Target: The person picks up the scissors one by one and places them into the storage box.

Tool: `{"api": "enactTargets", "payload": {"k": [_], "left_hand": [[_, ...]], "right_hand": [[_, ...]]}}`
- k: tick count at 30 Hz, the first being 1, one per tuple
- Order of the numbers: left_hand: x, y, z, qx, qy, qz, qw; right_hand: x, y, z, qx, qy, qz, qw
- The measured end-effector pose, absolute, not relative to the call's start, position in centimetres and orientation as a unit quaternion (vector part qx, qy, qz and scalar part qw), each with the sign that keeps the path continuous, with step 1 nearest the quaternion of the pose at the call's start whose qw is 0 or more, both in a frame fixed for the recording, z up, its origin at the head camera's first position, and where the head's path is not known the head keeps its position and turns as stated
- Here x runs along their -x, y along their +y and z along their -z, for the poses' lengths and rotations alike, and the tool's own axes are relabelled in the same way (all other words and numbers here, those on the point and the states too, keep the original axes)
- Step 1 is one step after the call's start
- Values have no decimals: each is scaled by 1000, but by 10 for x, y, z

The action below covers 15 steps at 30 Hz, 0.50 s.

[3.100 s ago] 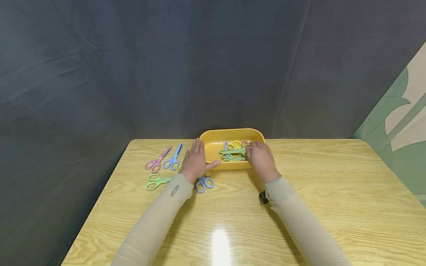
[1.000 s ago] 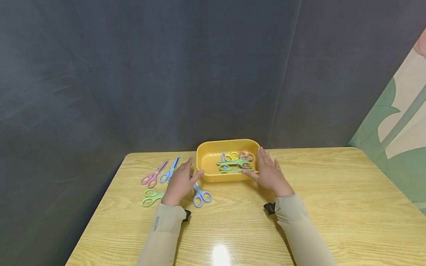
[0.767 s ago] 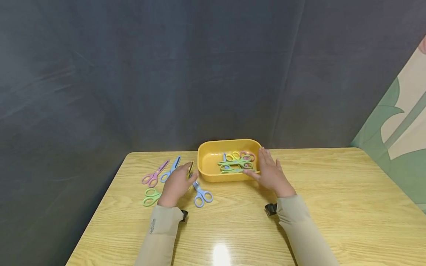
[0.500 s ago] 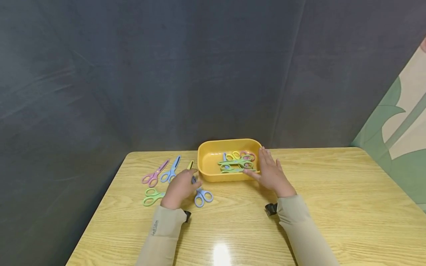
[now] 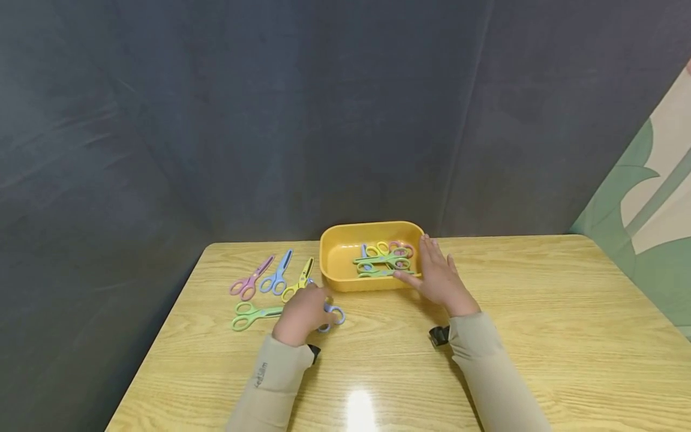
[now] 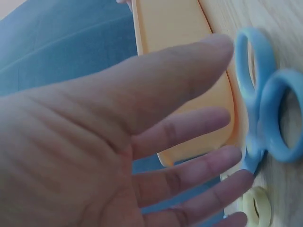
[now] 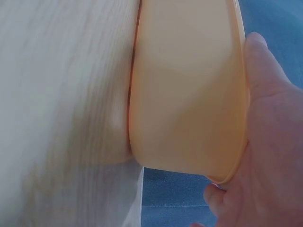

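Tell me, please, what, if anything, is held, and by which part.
Nothing looks gripped: the left hand is spread near the blue scissors; the right hand rests against the yellow tray.

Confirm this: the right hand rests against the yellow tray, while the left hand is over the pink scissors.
No: the left hand is over blue scissors; the pink scissors lie off to its left, as the head view shows. The right hand does rest against the yellow tray.
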State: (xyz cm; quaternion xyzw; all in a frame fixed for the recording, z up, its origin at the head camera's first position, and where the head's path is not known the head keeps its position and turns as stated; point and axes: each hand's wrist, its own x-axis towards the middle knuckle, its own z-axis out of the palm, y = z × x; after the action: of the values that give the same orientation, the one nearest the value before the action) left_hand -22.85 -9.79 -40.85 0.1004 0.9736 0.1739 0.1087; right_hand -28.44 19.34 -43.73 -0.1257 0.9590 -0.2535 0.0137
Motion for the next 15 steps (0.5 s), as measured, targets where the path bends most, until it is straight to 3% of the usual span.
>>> {"api": "enactTargets", "payload": {"k": [15], "left_hand": [[220,-88,410,-93,977,-150,122]], "right_hand": [[285,193,438,124,959,255,19]]}}
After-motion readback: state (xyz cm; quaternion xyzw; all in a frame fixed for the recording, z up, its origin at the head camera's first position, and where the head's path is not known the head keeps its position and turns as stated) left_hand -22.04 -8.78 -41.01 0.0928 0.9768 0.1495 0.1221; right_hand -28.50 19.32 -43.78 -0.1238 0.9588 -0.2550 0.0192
